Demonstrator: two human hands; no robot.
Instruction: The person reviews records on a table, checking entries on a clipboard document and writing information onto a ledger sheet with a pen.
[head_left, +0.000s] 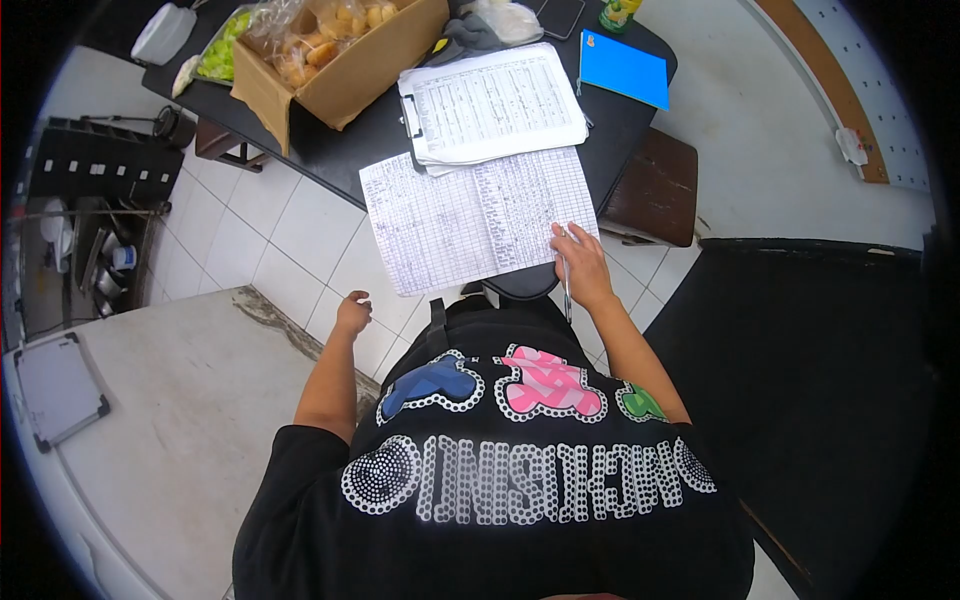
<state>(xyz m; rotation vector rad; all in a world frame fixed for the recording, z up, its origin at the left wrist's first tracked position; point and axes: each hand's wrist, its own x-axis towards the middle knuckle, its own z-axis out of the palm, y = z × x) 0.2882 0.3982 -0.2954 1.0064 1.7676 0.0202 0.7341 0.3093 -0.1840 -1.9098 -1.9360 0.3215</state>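
An open squared notebook [430,220], both pages full of handwriting, lies at the near edge of the black table, its lower left part jutting past the edge. My right hand [582,265] rests at the notebook's right page, fingers closed round a slim pen [567,285] that points down toward me. Away from the notebook, my left hand [354,312] hangs over the floor at the left, fingers loosely curled apart and nothing in them. A clipboard [495,105] with a stack of filled-in sheets overlaps the notebook's top edge.
Beyond are a cardboard box [350,75] of bagged bread, a tray of greens [217,58], grey cloth [468,40] and a blue folder [624,70]. A brown stool [655,188] stands right of the table. Tiled floor [270,215] shows at left.
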